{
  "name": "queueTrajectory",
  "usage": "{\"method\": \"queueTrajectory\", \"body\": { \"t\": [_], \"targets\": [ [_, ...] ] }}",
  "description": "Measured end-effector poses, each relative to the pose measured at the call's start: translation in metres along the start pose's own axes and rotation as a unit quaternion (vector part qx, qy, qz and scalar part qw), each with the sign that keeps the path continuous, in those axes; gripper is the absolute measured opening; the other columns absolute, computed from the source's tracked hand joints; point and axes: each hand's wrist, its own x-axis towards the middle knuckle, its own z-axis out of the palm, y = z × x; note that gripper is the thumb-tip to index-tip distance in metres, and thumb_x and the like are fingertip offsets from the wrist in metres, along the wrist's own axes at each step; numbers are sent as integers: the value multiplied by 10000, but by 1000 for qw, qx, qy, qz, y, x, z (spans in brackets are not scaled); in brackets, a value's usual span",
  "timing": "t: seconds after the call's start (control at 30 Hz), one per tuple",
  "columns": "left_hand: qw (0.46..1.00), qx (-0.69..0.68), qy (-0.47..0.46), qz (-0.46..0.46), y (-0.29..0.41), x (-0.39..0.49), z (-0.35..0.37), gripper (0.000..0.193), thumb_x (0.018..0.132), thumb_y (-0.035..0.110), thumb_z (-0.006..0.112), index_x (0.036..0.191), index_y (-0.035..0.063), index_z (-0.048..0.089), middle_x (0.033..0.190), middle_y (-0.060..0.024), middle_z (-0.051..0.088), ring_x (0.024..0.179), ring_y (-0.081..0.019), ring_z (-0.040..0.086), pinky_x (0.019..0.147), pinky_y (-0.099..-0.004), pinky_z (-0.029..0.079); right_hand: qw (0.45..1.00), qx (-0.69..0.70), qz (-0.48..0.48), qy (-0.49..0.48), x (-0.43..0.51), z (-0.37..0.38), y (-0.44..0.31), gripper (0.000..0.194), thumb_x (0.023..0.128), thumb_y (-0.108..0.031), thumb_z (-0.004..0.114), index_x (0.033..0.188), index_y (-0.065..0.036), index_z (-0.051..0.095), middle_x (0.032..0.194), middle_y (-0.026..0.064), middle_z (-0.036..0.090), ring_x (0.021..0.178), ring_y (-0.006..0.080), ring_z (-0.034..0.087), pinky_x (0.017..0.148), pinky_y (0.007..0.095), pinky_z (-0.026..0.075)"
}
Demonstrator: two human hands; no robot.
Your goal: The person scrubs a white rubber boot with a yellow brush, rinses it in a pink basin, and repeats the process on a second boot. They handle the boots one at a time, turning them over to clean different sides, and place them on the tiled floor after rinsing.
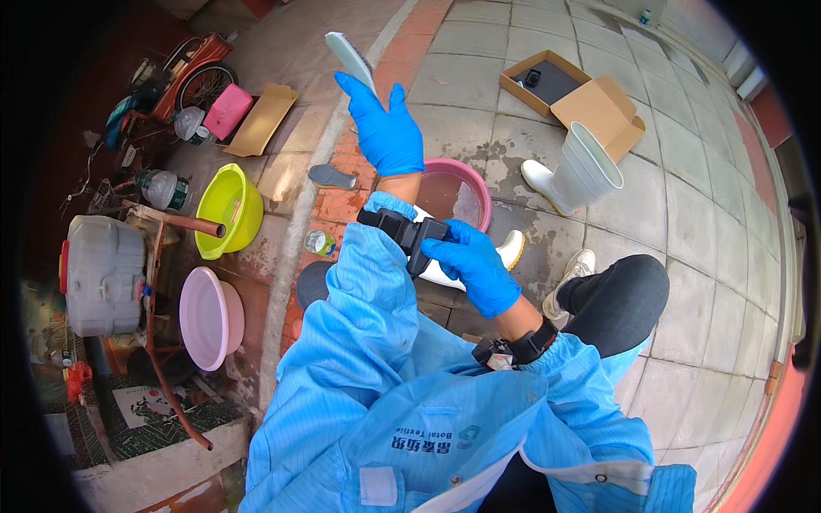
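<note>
My left hand [388, 138], in a blue glove, is raised and holds a pale scrubbing brush [349, 56] that points up and away from me. A black device [417, 238] is strapped around my left wrist. The gloved fingers of my right hand [484, 269] grip that device at its side. My right wrist bears a similar black device [516, 349]. Under my hands lies a white rubber boot [511, 250], its middle hidden by them. Just beyond is a pink basin [485, 195] holding murky water. Another white boot [571, 176] stands upright to the right.
A grey shoe sole [332, 177] and a small jar [319, 243] lie on the left. A yellow-green basin [247, 215], a pale pink basin [234, 320] and a plastic water tank [102, 276] stand farther left. An open cardboard box [545, 83] sits on the wet-patched paving at the upper right.
</note>
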Motion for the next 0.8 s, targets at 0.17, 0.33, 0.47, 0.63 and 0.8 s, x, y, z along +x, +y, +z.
{"method": "queueTrajectory", "body": {
  "t": [0.17,0.33,0.47,0.63,0.8],
  "targets": [
    [942,112,-25,315,64,26,-16,778,811,82,597,1472,102,189,1264,-130,528,642,-267,608,506,-343,487,994,-16,-103,30,-27,39,-42,297,790,-156,704,1017,13,612,879,74,646,761,108,585,665,255,478],
    [849,173,-7,499,95,47,-1,747,780,57,583,1453,95,259,1242,-134,564,543,-191,567,442,-306,461,986,-70,-142,60,-43,64,-63,296,815,-192,675,1016,15,611,870,67,637,769,115,579,689,262,474],
    [987,-65,-81,122,108,68,17,543,873,93,552,1379,69,357,1141,-185,617,469,-141,478,408,-278,413,993,2,-82,88,-51,67,-69,292,830,-228,657,1006,2,615,861,54,629,773,117,565,687,261,463],
    [737,-511,-351,-270,114,79,-3,266,913,140,520,1147,26,467,1078,-183,641,429,-84,333,369,-236,292,986,-84,-142,8,-65,49,-68,319,834,-200,649,1093,-21,600,954,57,621,778,97,556,680,244,461],
    [771,-464,-398,-179,149,56,-45,335,922,219,528,1173,7,465,972,-149,670,444,-84,387,384,-230,336,976,10,-110,-185,-61,-10,-68,439,869,-187,598,1261,-5,523,998,77,608,690,94,532,635,220,456]
  ]
}}
